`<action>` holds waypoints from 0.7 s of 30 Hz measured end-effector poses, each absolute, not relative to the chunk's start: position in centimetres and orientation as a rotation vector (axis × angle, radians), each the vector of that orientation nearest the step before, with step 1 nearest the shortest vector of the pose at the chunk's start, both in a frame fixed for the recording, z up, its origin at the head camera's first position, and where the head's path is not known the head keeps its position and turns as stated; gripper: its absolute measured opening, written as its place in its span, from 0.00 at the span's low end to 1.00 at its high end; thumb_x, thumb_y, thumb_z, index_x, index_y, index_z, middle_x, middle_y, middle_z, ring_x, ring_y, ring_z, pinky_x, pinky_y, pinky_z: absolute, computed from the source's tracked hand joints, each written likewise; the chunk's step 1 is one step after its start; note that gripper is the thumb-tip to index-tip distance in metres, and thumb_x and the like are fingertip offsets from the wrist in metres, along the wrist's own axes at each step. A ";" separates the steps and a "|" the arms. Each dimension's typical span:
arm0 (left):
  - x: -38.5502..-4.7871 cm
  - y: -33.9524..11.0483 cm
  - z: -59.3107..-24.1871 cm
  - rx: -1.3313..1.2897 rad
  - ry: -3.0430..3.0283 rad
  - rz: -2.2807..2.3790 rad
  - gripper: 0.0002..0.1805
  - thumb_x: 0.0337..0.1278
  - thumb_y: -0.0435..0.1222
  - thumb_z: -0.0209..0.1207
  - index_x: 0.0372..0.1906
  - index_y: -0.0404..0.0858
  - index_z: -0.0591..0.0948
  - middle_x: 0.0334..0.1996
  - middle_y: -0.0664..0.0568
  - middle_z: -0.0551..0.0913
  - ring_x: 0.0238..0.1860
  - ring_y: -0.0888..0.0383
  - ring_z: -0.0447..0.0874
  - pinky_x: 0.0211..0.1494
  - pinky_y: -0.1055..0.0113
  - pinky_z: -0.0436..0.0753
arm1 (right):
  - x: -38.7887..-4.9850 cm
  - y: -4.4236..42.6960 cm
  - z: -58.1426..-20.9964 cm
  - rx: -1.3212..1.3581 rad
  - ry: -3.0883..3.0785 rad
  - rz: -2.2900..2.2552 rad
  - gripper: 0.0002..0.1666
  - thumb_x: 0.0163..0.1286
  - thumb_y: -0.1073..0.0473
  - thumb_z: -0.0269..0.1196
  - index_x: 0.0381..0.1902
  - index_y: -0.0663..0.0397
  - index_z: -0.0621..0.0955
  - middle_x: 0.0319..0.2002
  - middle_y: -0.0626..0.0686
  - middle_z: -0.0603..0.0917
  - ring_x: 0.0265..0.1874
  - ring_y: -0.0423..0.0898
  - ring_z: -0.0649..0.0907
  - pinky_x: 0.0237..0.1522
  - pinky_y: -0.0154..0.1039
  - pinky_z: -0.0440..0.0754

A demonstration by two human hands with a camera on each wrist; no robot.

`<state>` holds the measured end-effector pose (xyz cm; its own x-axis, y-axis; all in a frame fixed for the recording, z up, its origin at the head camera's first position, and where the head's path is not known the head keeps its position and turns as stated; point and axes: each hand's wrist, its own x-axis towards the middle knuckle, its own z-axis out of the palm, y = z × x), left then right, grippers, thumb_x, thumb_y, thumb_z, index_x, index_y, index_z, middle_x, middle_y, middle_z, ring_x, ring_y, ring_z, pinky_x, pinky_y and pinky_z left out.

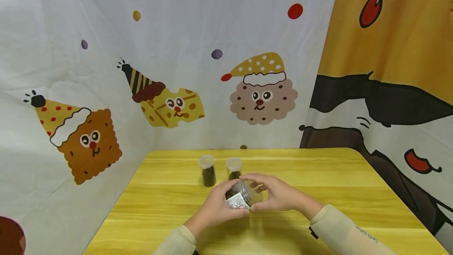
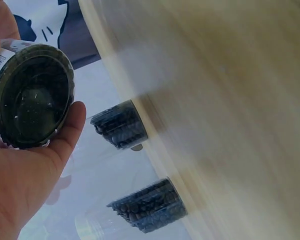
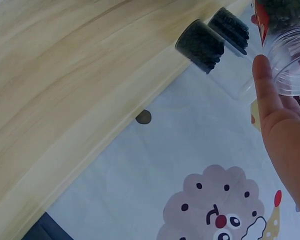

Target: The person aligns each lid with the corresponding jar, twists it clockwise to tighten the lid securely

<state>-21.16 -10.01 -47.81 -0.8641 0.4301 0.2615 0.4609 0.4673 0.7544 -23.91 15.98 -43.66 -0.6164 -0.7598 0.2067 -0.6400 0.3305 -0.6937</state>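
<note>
My left hand point(image 1: 216, 206) grips a clear plastic jar point(image 1: 238, 201) with a white printed label, tilted on its side above the table. Its base faces the left wrist camera, and dark contents show inside. At the jar's other end, the thumb and fingers of my right hand point(image 1: 281, 194) curve round the clear lid point(image 3: 294, 62). Whether the lid is loose cannot be told. Two similar clear jars stand upright behind: a left one point(image 1: 209, 174) and a right one point(image 1: 234, 165), partly hidden by the hands. Both hold dark, grain-like pieces.
The wood-grain table point(image 1: 170, 204) extends on both sides of the hands. Past its back edge hangs a pale curtain point(image 1: 198, 23) printed with cartoon biscuits and cheese. An orange and black printed section point(image 1: 354, 58) covers the right side.
</note>
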 end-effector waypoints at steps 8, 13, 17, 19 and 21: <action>-21.2 -9.8 -47.6 -0.744 -2.704 -1.372 0.49 0.47 0.56 0.81 0.74 0.44 0.75 0.59 0.54 0.84 0.50 0.65 0.82 0.49 0.70 0.85 | -23.8 15.9 -43.4 -1.216 2.399 -1.191 0.47 0.67 0.57 0.77 0.80 0.44 0.69 0.75 0.51 0.76 0.67 0.57 0.82 0.66 0.52 0.86; -21.1 -9.8 -47.4 -0.761 -2.698 -1.280 0.49 0.46 0.56 0.82 0.73 0.44 0.76 0.57 0.55 0.84 0.49 0.65 0.81 0.48 0.71 0.84 | -23.7 15.8 -43.2 -1.248 2.444 -1.163 0.48 0.65 0.56 0.78 0.79 0.46 0.70 0.75 0.53 0.77 0.65 0.58 0.84 0.64 0.52 0.87; -21.0 -9.6 -47.4 -0.774 -2.678 -1.270 0.47 0.47 0.55 0.82 0.72 0.43 0.77 0.57 0.54 0.86 0.47 0.66 0.83 0.45 0.73 0.85 | -23.7 15.9 -43.2 -1.268 2.534 -1.086 0.50 0.64 0.52 0.79 0.80 0.47 0.70 0.74 0.53 0.78 0.59 0.55 0.87 0.57 0.47 0.89; -20.9 -9.6 -47.4 -0.787 -2.677 -1.274 0.47 0.47 0.54 0.82 0.72 0.42 0.77 0.56 0.52 0.87 0.46 0.67 0.83 0.45 0.73 0.85 | -23.8 15.9 -43.1 -1.261 2.544 -1.061 0.50 0.64 0.52 0.80 0.80 0.46 0.70 0.74 0.52 0.78 0.57 0.54 0.87 0.55 0.44 0.89; -20.9 -9.5 -47.5 -0.797 -2.684 -1.289 0.47 0.48 0.54 0.81 0.72 0.41 0.76 0.57 0.52 0.87 0.46 0.67 0.84 0.44 0.73 0.85 | -23.8 15.9 -43.1 -1.248 2.527 -1.058 0.50 0.63 0.54 0.80 0.80 0.46 0.70 0.74 0.51 0.78 0.57 0.53 0.87 0.56 0.44 0.89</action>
<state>-20.91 -9.55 -47.48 -0.8647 0.4249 0.2678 0.4746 0.5168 0.7125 -23.81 15.92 -43.13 -0.6489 -0.7392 0.1803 -0.6473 0.4117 -0.6415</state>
